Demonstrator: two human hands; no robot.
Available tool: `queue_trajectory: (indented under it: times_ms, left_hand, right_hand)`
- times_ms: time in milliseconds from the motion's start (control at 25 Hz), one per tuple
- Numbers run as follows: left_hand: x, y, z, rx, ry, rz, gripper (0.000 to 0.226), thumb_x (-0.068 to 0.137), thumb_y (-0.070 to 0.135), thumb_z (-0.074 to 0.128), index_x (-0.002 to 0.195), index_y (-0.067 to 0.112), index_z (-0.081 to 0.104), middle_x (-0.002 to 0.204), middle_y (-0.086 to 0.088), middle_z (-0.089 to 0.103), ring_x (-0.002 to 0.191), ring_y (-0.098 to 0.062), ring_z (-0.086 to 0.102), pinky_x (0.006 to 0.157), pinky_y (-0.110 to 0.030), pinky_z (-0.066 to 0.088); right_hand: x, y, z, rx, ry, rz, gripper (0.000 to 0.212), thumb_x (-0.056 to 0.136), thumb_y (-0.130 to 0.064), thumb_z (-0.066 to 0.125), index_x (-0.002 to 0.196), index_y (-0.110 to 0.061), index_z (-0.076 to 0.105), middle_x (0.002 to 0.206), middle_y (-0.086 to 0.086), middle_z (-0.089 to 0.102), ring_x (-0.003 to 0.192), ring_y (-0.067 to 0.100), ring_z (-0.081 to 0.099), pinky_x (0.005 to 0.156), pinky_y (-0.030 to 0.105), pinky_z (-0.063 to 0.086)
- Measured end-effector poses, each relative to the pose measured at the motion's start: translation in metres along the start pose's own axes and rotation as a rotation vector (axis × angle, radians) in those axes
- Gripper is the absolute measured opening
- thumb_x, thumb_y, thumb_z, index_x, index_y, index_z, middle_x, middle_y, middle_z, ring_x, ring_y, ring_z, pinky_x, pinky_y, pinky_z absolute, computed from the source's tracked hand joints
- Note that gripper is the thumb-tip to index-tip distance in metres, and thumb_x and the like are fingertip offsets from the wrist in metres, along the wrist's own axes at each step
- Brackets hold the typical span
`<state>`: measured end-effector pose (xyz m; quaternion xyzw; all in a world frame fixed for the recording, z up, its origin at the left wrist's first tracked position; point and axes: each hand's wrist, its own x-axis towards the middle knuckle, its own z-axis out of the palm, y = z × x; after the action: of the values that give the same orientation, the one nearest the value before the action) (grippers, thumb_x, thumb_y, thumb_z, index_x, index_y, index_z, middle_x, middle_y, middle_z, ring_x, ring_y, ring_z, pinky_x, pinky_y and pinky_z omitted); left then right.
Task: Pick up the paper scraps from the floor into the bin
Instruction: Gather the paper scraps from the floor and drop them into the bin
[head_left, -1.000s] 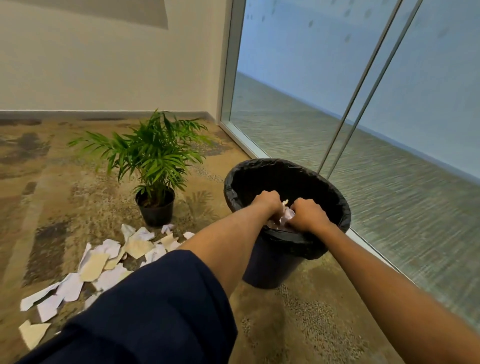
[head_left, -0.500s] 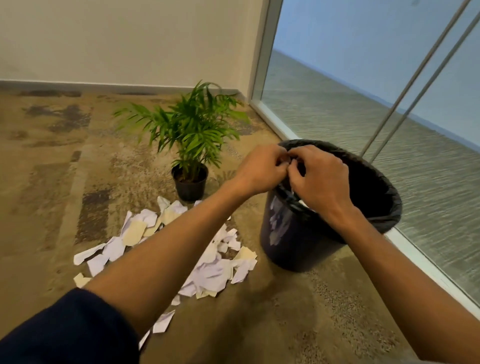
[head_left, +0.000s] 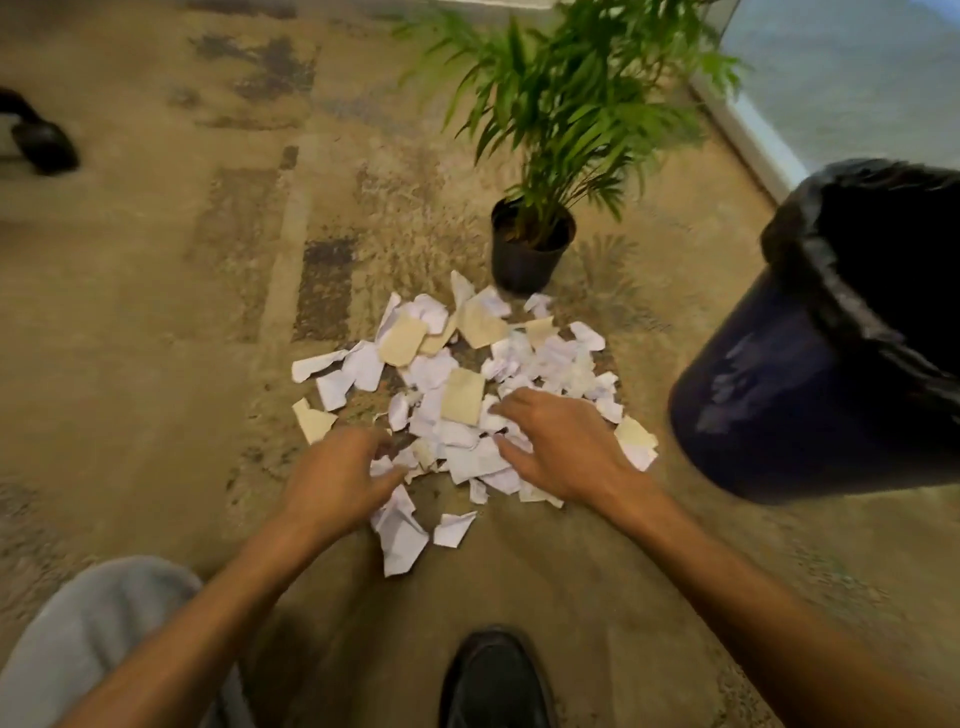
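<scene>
A heap of white and cream paper scraps (head_left: 457, 384) lies on the patterned carpet in the middle of the view. My left hand (head_left: 337, 478) hovers at the heap's near left edge, fingers apart and curled, holding nothing. My right hand (head_left: 561, 447) rests over the heap's near right part, fingers spread on the scraps. The dark bin (head_left: 810, 374) with a black liner stands at the right, apart from both hands.
A potted green plant (head_left: 535, 244) stands just behind the heap. A glass wall with a white sill (head_left: 748, 135) runs along the far right. My black shoe (head_left: 493, 680) and grey trouser knee (head_left: 93, 634) are at the bottom. A dark object (head_left: 41, 145) sits far left.
Both hands have left the bin's rim and come down to the scrap heap on the floor. The view has swung left and down, so the bin now sits at the right edge.
</scene>
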<state>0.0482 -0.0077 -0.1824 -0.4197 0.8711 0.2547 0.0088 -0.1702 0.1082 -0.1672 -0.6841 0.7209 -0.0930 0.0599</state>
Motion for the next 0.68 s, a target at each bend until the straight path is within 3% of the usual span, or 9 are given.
queue_trajectory:
  times_ms: [120, 160, 240, 360, 480, 600, 680]
  left_hand:
    - [-0.015, -0.026, 0.021, 0.219, -0.227, -0.163, 0.098, 0.07, 0.063, 0.068, 0.149, 0.023, 0.025, 0.145, -0.006, 0.038, 0.127, -0.023, 0.044, 0.094, -0.034, 0.046]
    - [-0.015, -0.027, 0.025, 0.247, -0.274, -0.181, 0.113, 0.064, 0.069, 0.07, 0.151, 0.025, 0.013, 0.149, -0.006, 0.03, 0.132, -0.025, 0.037, 0.097, -0.036, 0.044]
    - [-0.009, -0.027, 0.03, 0.282, -0.275, -0.174, 0.124, 0.055, 0.076, 0.07, 0.151, 0.029, 0.009, 0.15, -0.007, 0.023, 0.136, -0.027, 0.03, 0.1, -0.038, 0.043]
    - [0.004, -0.029, 0.034, 0.305, -0.183, -0.109, 0.103, 0.06, 0.069, 0.073, 0.145, 0.033, 0.029, 0.135, -0.005, 0.037, 0.122, -0.024, 0.041, 0.09, -0.035, 0.048]
    - [0.011, -0.03, 0.033, 0.24, -0.11, -0.082, 0.076, 0.068, 0.057, 0.073, 0.134, 0.034, 0.047, 0.123, 0.0, 0.047, 0.111, -0.02, 0.046, 0.077, -0.032, 0.046]
    - [0.017, -0.031, 0.031, 0.111, -0.048, -0.09, 0.065, 0.068, 0.05, 0.076, 0.126, 0.028, 0.054, 0.116, 0.001, 0.055, 0.107, -0.02, 0.049, 0.074, -0.033, 0.044]
    - [0.021, -0.032, 0.028, -0.013, -0.003, -0.115, 0.053, 0.069, 0.042, 0.079, 0.115, 0.026, 0.059, 0.106, 0.001, 0.063, 0.098, -0.02, 0.054, 0.075, -0.034, 0.047]
  right_hand:
    - [-0.001, -0.019, 0.034, -0.074, -0.242, -0.048, 0.05, 0.092, -0.042, 0.052, 0.137, -0.019, 0.051, 0.133, 0.006, 0.054, 0.115, 0.026, 0.055, 0.083, 0.04, 0.051]
    - [-0.001, -0.022, 0.041, -0.128, -0.275, -0.066, 0.054, 0.091, -0.042, 0.053, 0.139, -0.017, 0.047, 0.141, 0.009, 0.048, 0.121, 0.028, 0.051, 0.09, 0.042, 0.049]
    - [0.002, -0.023, 0.052, -0.225, -0.316, -0.048, 0.064, 0.089, -0.039, 0.056, 0.145, -0.014, 0.038, 0.152, 0.014, 0.036, 0.133, 0.031, 0.04, 0.103, 0.045, 0.039]
    - [0.01, -0.015, 0.061, -0.258, -0.297, -0.004, 0.057, 0.091, -0.035, 0.055, 0.142, -0.013, 0.041, 0.146, 0.013, 0.044, 0.128, 0.031, 0.046, 0.101, 0.044, 0.039]
    - [0.012, -0.009, 0.064, -0.283, -0.185, -0.087, 0.028, 0.094, -0.029, 0.05, 0.115, -0.016, 0.063, 0.115, 0.005, 0.067, 0.101, 0.026, 0.062, 0.082, 0.037, 0.046]
    - [0.012, -0.009, 0.054, -0.112, -0.026, -0.035, 0.029, 0.094, -0.03, 0.045, 0.093, -0.017, 0.071, 0.084, -0.001, 0.071, 0.074, 0.021, 0.064, 0.068, 0.033, 0.049]
    - [0.019, -0.009, 0.04, 0.104, 0.093, 0.113, 0.026, 0.092, -0.031, 0.052, 0.093, -0.018, 0.074, 0.081, -0.002, 0.074, 0.07, 0.018, 0.067, 0.066, 0.033, 0.054]
